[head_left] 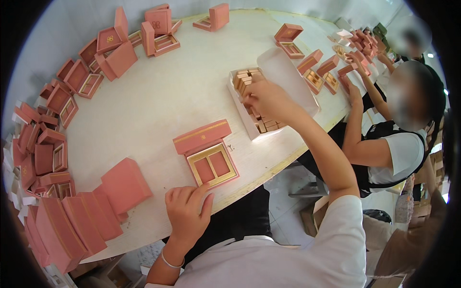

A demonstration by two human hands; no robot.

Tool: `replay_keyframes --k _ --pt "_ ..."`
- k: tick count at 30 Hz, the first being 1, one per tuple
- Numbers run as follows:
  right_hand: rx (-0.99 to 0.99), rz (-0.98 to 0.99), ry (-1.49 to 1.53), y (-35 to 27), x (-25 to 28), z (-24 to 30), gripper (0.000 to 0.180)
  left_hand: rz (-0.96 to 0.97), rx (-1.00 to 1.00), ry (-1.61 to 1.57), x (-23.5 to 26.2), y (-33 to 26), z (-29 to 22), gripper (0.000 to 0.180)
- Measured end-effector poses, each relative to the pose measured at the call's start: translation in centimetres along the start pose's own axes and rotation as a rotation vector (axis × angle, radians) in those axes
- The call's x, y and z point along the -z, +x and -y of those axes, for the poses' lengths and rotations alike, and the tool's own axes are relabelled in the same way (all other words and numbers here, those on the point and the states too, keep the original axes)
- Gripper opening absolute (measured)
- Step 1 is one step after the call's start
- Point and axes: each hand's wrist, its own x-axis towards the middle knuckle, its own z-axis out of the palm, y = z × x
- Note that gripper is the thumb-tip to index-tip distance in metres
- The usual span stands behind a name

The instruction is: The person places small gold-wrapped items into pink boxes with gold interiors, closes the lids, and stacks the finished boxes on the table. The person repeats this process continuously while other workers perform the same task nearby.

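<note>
In front of me stands a pink box with its lid raised. Its gold-edged tray has two compartments showing pink bottoms. My left hand rests at the box's near edge, index finger touching it and thumb apart, holding nothing. My right hand reaches into an open white carton with fingers bent together. What they pinch, if anything, is hidden. Rows of small gold-and-pink blocks fill the carton around that hand. The carton's white flap leans open on its far right side.
Several closed pink boxes lean together at the near left. Many open pink boxes line the table's far left edge. More open boxes stand at the right, where a co-worker's hand holds one. The table edge runs close before me.
</note>
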Motion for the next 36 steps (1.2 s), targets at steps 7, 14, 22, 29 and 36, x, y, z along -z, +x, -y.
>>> replay_keyframes --k 7,14,22,29,36 --pt "0.423 -0.431 0.408 -9.5 2.0 6.5 0.027 0.036 0.380 -0.908 2.1 0.2 -0.2 0.029" --pt "0.689 -0.634 0.335 -13.8 -5.7 9.3 0.030 0.182 0.480 -1.363 2.5 1.7 -1.1 0.033" --pt "0.235 -0.356 1.140 -14.1 -6.9 10.2 0.022 0.102 0.400 -1.416 2.2 1.7 -0.3 0.033" --pt "-0.230 0.135 1.812 -13.2 -6.9 10.2 0.022 0.042 0.571 -1.417 2.0 2.2 0.4 0.016" --pt "0.236 -0.319 0.900 -12.9 -6.6 11.4 0.040 0.069 0.644 -1.278 1.9 2.5 0.5 0.014"
